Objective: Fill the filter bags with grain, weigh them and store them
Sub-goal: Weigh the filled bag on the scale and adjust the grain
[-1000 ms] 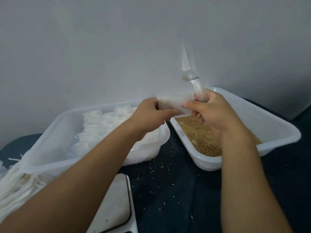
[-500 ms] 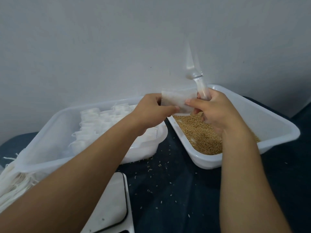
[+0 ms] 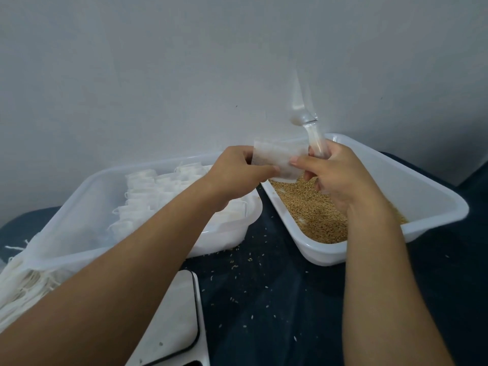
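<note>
White filter bag (image 3: 277, 161) pinched between both hands (image 3: 290, 173), above grain tray (image 3: 433, 204).

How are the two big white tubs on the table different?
The left tub holds stacked white filter bags; the right tub holds loose brown grain. The left tub looks see-through and milky; the right tub looks solid white. Both are shallow plastic tubs on the dark table.

Two bare forearms, sleeveless to the frame edge; left hand (image 3: 237, 173), right hand (image 3: 340, 178), no jewellery.
</note>
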A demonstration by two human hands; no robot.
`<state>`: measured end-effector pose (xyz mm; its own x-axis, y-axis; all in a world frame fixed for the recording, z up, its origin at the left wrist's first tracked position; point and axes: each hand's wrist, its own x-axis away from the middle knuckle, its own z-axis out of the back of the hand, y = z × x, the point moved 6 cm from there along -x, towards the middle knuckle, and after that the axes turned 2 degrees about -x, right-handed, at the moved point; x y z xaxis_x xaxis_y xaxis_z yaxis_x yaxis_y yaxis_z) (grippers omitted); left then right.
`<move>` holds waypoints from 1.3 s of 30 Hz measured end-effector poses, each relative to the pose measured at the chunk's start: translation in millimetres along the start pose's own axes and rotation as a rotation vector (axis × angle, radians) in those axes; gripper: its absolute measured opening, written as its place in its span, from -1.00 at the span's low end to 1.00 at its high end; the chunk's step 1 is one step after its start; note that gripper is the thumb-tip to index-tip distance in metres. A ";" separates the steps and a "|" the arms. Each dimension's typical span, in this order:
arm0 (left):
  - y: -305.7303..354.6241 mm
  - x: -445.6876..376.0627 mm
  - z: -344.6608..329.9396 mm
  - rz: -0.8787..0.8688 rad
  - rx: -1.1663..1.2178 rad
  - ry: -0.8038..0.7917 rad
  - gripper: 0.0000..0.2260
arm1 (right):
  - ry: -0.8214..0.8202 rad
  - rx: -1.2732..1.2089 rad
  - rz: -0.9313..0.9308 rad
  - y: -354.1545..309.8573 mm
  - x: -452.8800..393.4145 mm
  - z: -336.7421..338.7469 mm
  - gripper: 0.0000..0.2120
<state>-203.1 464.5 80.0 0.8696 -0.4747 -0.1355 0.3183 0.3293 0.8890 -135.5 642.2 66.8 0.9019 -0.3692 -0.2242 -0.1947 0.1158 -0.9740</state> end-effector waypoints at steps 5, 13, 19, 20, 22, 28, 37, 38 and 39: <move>-0.8 -0.2 -0.9 0.005 -0.009 0.000 -0.93 | 0.004 -0.005 -0.005 1.5 -1.3 0.6 -0.80; 2.6 -1.8 1.3 0.000 -0.021 -0.008 -0.90 | 0.009 -0.009 -0.014 2.4 -1.4 0.8 -0.81; 0.4 1.2 0.5 0.026 -0.013 -0.005 -0.87 | 0.010 0.007 -0.010 1.4 -1.2 0.9 -0.81; -0.5 1.9 0.4 0.029 -0.016 -0.006 -0.86 | 0.010 0.016 -0.008 1.0 -0.9 0.7 -0.82; -2.8 4.1 -0.6 0.033 -0.003 -0.015 -0.83 | 0.012 0.034 0.016 -1.6 0.1 -0.1 -0.83; -15.5 27.5 -13.4 0.060 0.225 -0.103 -0.80 | 0.039 0.207 0.202 -32.3 7.5 -9.6 -0.80; -45.3 86.1 -7.3 0.101 0.770 0.097 -0.74 | -0.125 0.367 0.382 -85.6 48.0 -61.3 -0.78; -48.9 91.9 -3.6 0.101 0.836 0.137 -0.73 | -0.140 0.328 0.393 -90.4 52.1 -67.2 -0.77; -51.8 97.9 0.8 0.100 0.900 0.179 -0.72 | -0.149 0.293 0.404 -94.4 55.7 -73.1 -0.76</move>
<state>-134.7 400.3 21.1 0.9465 -0.3205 -0.0387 -0.1097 -0.4322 0.8951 -95.1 543.3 143.8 0.8261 -0.1088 -0.5529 -0.4423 0.4828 -0.7558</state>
